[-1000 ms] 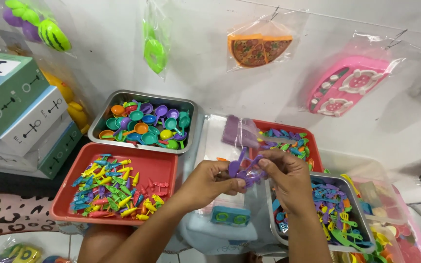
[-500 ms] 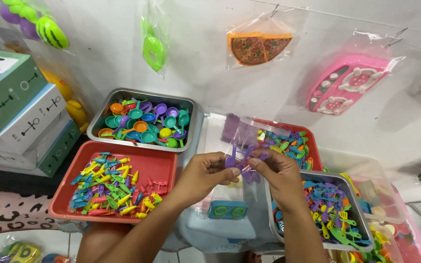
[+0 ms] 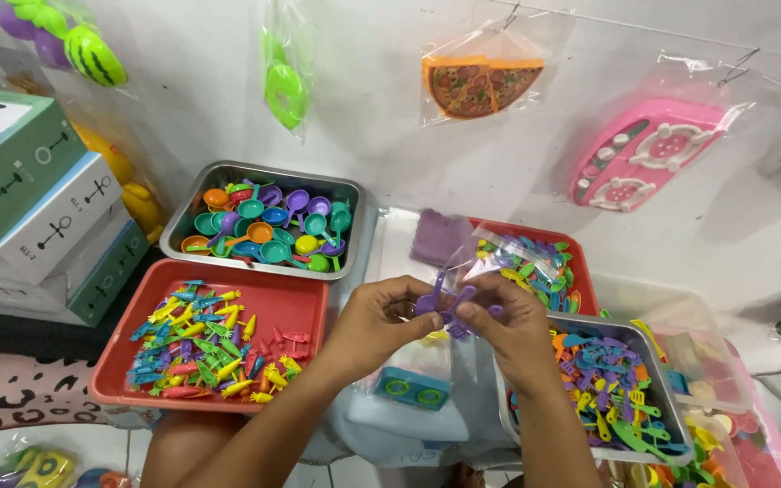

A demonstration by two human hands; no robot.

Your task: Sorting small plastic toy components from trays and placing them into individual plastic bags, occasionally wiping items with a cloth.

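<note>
- Right now left hand and right hand both pinch small purple toy utensils, lifted together for sorting.
- Red tray of toy carrots sits beside the hands, within reach.

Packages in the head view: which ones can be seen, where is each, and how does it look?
Stacked cardboard boxes: far left, green and white, rectangular.
Clear bag with a toy pizza: hanging on the wall, top centre, orange.
Clear bag with a pink toy stove: hanging at upper right.
Clear bag with green toys: hanging left of the pizza.
Clear bag with toy fruit: top left corner, green and purple.
</note>
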